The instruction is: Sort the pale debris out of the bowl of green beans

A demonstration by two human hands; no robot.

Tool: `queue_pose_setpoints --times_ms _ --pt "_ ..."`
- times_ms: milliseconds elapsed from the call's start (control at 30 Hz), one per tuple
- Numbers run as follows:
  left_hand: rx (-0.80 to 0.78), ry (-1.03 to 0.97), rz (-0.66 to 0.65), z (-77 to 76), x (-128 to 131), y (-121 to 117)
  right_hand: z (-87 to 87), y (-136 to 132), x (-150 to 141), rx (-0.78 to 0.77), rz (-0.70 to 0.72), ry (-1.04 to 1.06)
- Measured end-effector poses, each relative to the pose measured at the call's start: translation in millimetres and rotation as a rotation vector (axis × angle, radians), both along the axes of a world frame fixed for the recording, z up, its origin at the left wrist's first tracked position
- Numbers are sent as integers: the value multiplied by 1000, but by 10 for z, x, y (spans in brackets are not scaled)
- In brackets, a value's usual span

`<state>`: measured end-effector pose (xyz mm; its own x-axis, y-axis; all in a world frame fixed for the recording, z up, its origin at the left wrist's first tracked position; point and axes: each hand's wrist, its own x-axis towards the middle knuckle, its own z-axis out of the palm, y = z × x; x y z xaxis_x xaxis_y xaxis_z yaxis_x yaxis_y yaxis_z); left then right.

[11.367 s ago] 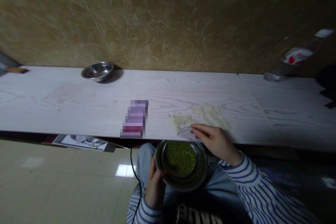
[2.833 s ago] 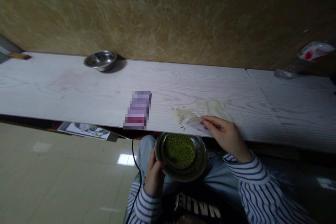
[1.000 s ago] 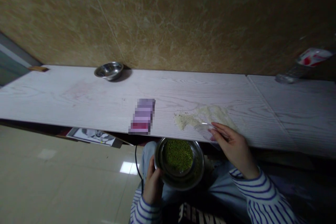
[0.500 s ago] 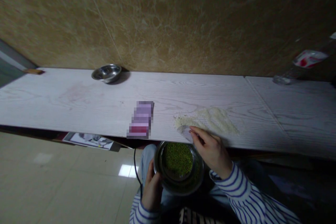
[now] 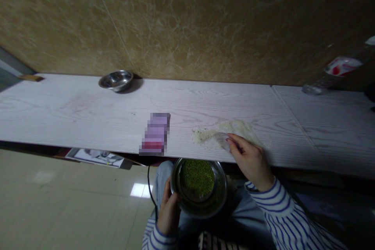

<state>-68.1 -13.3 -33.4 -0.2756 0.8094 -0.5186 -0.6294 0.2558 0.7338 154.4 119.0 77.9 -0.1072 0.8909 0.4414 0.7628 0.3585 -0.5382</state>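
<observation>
My left hand (image 5: 170,211) grips the left rim of a metal bowl (image 5: 221,197) on my lap, thumb over the edge. Inside lie many small green beans (image 5: 197,177), probably mung beans. In my right hand (image 5: 252,158) a clear plastic piece with a rounded edge (image 5: 222,140) is pinched between thumb and fingers; its exact kind is unclear. It touches a spread of small white grains (image 5: 237,127), which look like rice, on the wood-grain counter (image 5: 187,105). A few dark specks show at the left end of the grains.
A phone-shaped object (image 5: 155,133), blurred out, lies left of the grains. Against the wall stands a shallow metal bowl (image 5: 116,81). A clear bottle (image 5: 331,74) with a red label is at the far right. Below the counter's left part, an open drawer (image 5: 96,157) juts out.
My right hand has moved to the right with the clear plastic piece, across the white grains. The left hand and the bowl on my lap stay nearly in place.
</observation>
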Motion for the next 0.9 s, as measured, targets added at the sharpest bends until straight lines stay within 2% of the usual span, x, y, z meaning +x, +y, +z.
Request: queue_pose_setpoints --times_ms 200,433,567,733,900 --pt "-25 29 -20 -3 13 -6 29 44 75 8 -45 16" --pt "-3 23 -10 -10 37 -13 42 -16 -132 -30 54 51" --pt "-20 8 5 -21 25 -14 40 -7 -111 -42 32 29" --pt "-41 43 13 63 66 -3 36 41 40 -54 -49 55" --pt "-22 47 9 120 92 8 35 87 -30 -79 -38 69"
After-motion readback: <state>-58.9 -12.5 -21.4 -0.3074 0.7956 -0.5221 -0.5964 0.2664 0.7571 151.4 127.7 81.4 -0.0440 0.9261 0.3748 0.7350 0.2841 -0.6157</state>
